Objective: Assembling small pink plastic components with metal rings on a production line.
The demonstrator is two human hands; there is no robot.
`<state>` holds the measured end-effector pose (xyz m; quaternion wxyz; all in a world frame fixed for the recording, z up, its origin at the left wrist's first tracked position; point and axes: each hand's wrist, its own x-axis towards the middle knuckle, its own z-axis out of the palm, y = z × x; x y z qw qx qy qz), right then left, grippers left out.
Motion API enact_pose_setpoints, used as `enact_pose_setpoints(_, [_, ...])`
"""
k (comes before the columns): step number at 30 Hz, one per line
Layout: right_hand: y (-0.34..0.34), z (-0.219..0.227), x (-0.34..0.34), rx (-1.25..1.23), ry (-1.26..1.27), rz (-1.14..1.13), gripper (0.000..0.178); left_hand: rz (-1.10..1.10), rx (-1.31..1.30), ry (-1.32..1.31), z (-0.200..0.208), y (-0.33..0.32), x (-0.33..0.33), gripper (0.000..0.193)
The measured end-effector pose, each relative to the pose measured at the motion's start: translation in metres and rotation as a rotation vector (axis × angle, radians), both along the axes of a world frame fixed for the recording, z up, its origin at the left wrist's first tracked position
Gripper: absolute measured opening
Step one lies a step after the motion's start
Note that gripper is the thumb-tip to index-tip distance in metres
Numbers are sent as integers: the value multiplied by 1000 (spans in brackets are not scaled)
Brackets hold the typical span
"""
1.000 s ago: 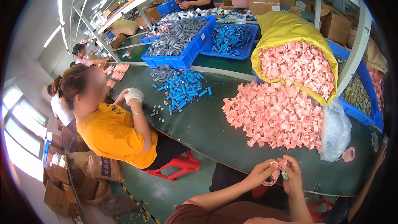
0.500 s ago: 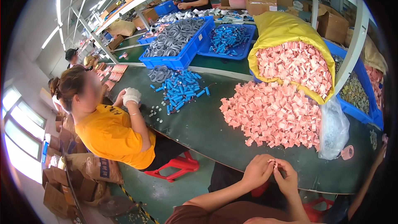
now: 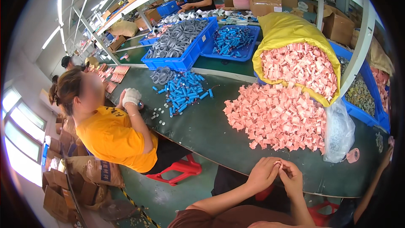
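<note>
Over the near edge of the dark green table, my left hand and my right hand meet at their fingertips. Pinched between them is a small pink plastic part, mostly covered by the fingers. Just beyond lies a large heap of pink plastic parts. More of these parts spill from the mouth of a yellow sack behind the heap. To the right of the heap stands a clear plastic bag, and beside it a single pink piece rests on the table.
Blue cylinders and small white discs lie left on the table. Behind are a blue crate of grey rings and a blue tray. A co-worker in yellow sits left on a red stool. A metal post rises right.
My fingers have shifted slightly around the small pink part, and my hands stay in nearly the same place. The co-worker in yellow has moved their hands a little.
</note>
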<state>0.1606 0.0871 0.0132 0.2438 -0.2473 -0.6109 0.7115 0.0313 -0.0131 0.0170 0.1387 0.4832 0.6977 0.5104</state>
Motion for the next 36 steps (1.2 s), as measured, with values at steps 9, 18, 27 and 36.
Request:
enact_pose_setpoints(9, [-9, 6, -4, -4, -26, -99, 34, -5, -30, 22, 1, 1, 1, 26])
enact_pose_setpoints(18, [-6, -1, -6, -3, 14, -87, 34, -17, -53, 0, -2, 2, -1, 26])
enact_pose_setpoints(27, [-18, 1, -14, 167, -13, -194, 32, 5, -3, 40, 0, 3, 1, 25])
enact_pose_setpoints(36, [-19, -15, -10, 187, -32, -248, 33, 35, 7, 168, -7, 5, 5, 25])
